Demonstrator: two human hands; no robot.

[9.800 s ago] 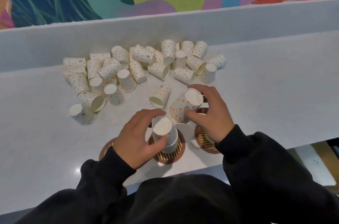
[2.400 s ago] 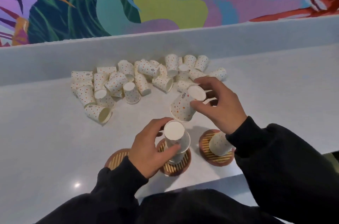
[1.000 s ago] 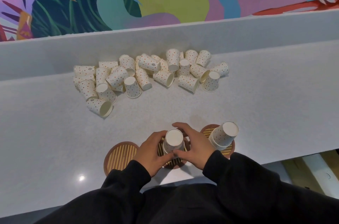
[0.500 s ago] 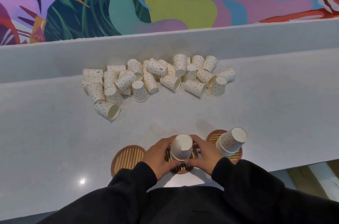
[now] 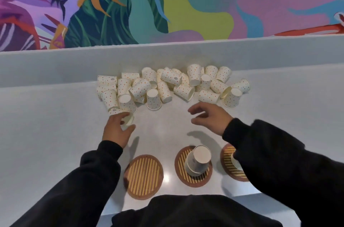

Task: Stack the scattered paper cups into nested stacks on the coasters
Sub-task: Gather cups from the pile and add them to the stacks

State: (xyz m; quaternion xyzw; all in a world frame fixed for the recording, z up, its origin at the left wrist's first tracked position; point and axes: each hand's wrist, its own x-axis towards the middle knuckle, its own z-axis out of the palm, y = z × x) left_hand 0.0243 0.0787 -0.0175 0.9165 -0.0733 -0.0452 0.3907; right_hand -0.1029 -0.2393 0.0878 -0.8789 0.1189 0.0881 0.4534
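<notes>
1. The nested stack of white dotted paper cups point(image 5: 198, 159), clasped by both hands half a second earlier, is now released. It stands mouth-down on the middle round brown striped coaster point(image 5: 195, 181) and is touched by nothing.
2. The left hand point(image 5: 116, 128) is now extended to the near left edge of the pile of scattered dotted paper cups point(image 5: 176, 85). Its fingers point(image 5: 119, 116) are curled over a single cup lying on its side point(image 5: 129, 120), with the thumb set by the rim. The cup is gripped, but whether it is lifted off the grey worktop point(image 5: 55, 133) cannot be told.
3. The right hand point(image 5: 210, 117) is now held over the worktop, near the pile but apart from it. Its fingers point(image 5: 193, 110) are spread and loosely bent, and nothing is held.
4. The left striped coaster point(image 5: 143, 176) is seen with its whole striped face showing. The right striped coaster point(image 5: 229, 163) is partly hidden by the black sleeve point(image 5: 270, 152), and only an edge of the cups on it point(image 5: 235, 160) is seen.
5. The last placement on the middle stack is judged complete, and a new pick-up is judged begun.
6. Most cups lie in the pile, so the task is judged to be in its early part.
</notes>
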